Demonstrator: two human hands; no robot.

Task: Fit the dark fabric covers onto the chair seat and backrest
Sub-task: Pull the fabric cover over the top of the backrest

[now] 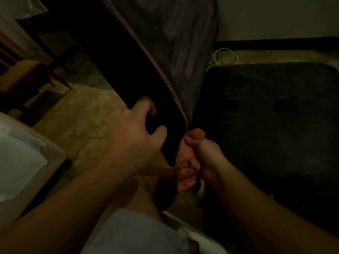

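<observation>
While the room is dim, the backrest (113, 57) shows as a dark slab slanting from top left down to the middle, with a paler seam along its right edge. Dark cover (185, 44) fabric hangs in folds on the far side of that seam, reaching down toward the hands. The left hand (135, 136) grips the backrest's lower edge, fingers curled over it and thumb hooked on the near face. The right hand (201, 149) pinches the cover's hem just below the backrest's corner, thumb pressed to curled fingers; the fabric bunches under the palm. Both hands sit close together, almost touching.

To the right lies the seat (275, 114), a broad dark cushion, just beside the hanging cover. No container with contents can be made out, and no writing or label is legible.

Behind the seat a white cable (227, 54) loops on the patterned floor (82, 121) near the wall. A wooden chair (27, 77) stands at left, well apart. A white pillow (16, 162) lies at the lower left, and grey shorts (132, 233) fill the bottom middle.
</observation>
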